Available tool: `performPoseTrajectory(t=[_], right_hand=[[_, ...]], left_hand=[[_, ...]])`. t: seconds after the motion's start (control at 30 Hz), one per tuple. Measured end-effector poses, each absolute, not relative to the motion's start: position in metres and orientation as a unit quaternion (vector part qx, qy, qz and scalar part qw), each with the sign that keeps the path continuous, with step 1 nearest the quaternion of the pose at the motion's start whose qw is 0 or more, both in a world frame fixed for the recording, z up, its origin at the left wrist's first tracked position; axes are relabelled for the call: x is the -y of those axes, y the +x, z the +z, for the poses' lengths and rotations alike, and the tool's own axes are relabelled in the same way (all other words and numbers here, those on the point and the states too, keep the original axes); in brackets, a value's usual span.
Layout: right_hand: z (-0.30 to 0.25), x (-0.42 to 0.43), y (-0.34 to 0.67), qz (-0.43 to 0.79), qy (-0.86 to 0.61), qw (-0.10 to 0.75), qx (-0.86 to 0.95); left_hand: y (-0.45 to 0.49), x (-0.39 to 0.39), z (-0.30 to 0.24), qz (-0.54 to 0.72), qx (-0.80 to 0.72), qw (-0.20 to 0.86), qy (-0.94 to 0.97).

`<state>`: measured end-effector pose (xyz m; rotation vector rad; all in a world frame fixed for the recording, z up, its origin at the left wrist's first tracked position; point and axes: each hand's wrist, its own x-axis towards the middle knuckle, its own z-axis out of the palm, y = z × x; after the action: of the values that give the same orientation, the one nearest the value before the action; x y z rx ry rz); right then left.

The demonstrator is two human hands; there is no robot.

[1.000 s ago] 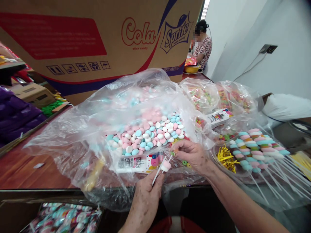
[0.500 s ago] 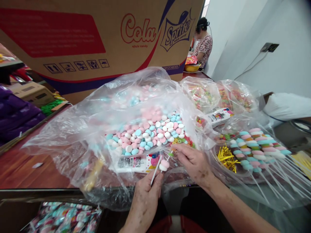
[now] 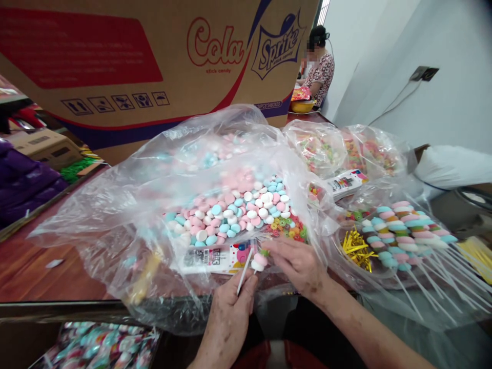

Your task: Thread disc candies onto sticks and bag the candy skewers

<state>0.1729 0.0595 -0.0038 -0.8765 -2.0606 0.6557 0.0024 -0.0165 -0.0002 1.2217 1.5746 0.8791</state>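
Work room with a dark wooden table and pale walls.
A large printed cardboard box stands behind; a wall socket trails a cable; bright light, possibly a window, shows beside a seated person.

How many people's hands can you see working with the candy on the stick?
2: the left hand holds the white stick; the right hand pinches the candy at its top.

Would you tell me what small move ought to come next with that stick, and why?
Probably push the green ring down against the marshmallow pieces: the left hand holds the white stick, and the right hand is pinching the ring at its tip.
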Motion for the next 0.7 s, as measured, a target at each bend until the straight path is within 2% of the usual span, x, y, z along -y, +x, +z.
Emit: performPoseTrajectory(t=[0.4, 0.57, 0.63, 0.7], right_hand=[[0.0, -0.044, 0.157, 0.224, -0.29, 0.392, 0.844], [0.014, -0.069, 0.168, 0.186, -0.386, 0.401, 0.81], [0.021, -0.088, 0.168, 0.142, -0.439, 0.363, 0.81], [0.025, -0.107, 0.162, 0.085, -0.466, 0.273, 0.837]], left_hand=[[0.002, 0.013, -0.006, 0.406, -0.645, 0.475, 0.44], [0.0, 0.016, -0.003, 0.424, -0.619, 0.544, 0.375], [0.002, 0.018, 0.0, 0.437, -0.609, 0.559, 0.355], [0.005, 0.02, 0.003, 0.452, -0.603, 0.567, 0.334]])
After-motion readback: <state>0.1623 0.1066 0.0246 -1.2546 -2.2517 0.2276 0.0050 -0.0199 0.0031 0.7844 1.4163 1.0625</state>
